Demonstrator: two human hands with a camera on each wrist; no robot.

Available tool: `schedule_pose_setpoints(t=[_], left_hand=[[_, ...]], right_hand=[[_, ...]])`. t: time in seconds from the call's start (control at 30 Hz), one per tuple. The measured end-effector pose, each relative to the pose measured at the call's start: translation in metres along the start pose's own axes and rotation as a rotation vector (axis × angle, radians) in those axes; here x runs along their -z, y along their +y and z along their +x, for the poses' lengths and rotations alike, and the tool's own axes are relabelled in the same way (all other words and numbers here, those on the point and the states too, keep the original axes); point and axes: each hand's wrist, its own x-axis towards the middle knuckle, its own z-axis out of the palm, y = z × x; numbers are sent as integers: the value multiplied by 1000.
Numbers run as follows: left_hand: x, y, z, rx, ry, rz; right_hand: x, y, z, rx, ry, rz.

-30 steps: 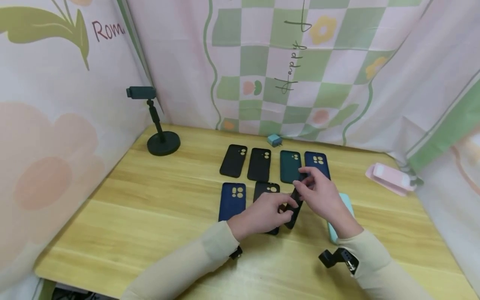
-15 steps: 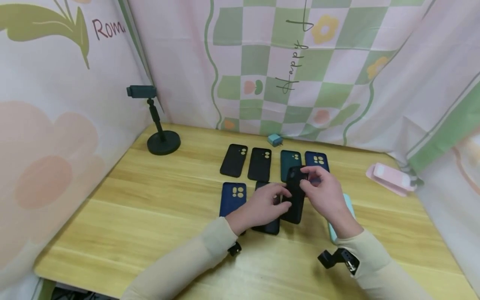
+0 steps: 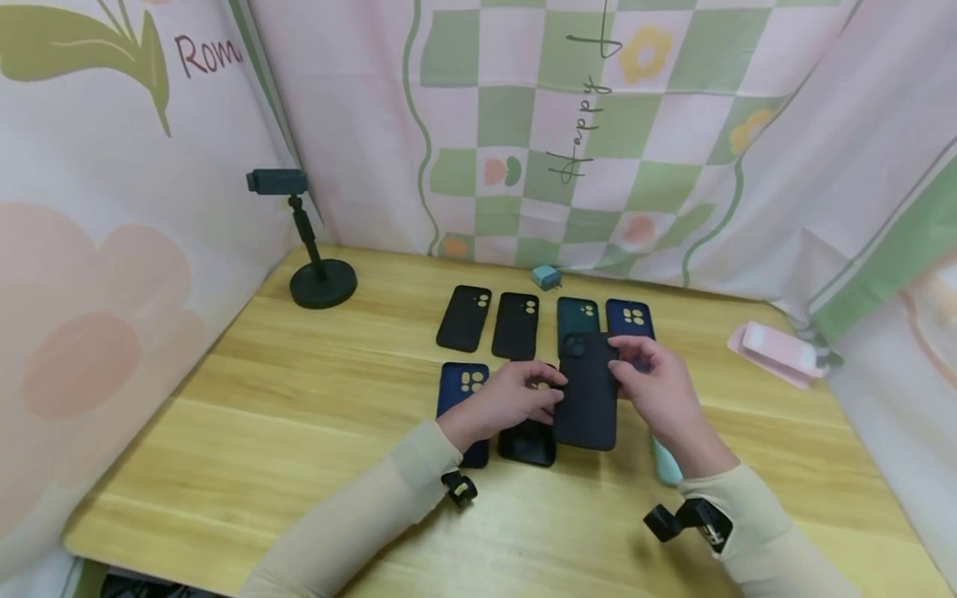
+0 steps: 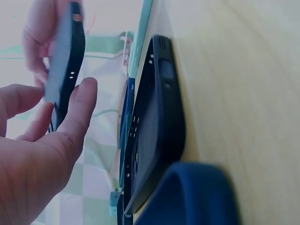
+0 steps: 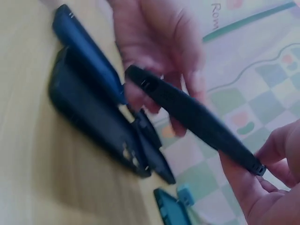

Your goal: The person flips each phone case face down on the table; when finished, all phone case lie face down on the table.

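Note:
A black phone case point(image 3: 586, 399) is held up above the table, its broad face with a camera area at the top left turned toward the head view. My right hand point(image 3: 661, 386) pinches its upper right edge between thumb and fingers. On the opposite edge, my left hand point(image 3: 512, 403) has thumb and fingertips about the case, as the left wrist view also shows. Beneath the left hand lie a blue phone case point(image 3: 473, 453) and another black phone case point(image 3: 529, 444), both partly covered. In the right wrist view the held case point(image 5: 197, 117) appears edge-on.
Behind stand out two black cases point(image 3: 463, 318), a green case point(image 3: 577, 316) and a blue case point(image 3: 626, 312), lying flat. A mint case point(image 3: 665, 463) is under the right wrist. Further off are a blue plug point(image 3: 546, 277), a pink item point(image 3: 777, 353) and a black stand point(image 3: 321, 282).
The held black case has turned from nearly edge-on to broad face toward the head camera. My left hand has shifted slightly left; my right hand has moved slightly right, still gripping the case.

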Motion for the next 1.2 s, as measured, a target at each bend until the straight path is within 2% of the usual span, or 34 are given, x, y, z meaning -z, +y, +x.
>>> schedule_pose_setpoints(t=[0.13,0.3,0.57,0.73,0.87,1.0,1.2], left_hand=[[-4,0,1,18,-17,-17],[-13,-5,6,47,-5,40],[-24,-11,7,116,-15,206],[-31,-10,8,121,-25,304],[-37,-9,8,115,-14,382],[-38,-7,7,118,-10,441],[-38,-5,5,98,-52,494]], right_hand=[[5,13,0,-46,-38,-41],[8,25,0,-95,-112,-142],[8,30,-2,-155,-212,-320],[9,31,-5,-166,-244,-375],[11,32,-5,-156,-248,-397],[13,34,-5,-141,-239,-368],[15,36,-6,-151,-222,-343]])
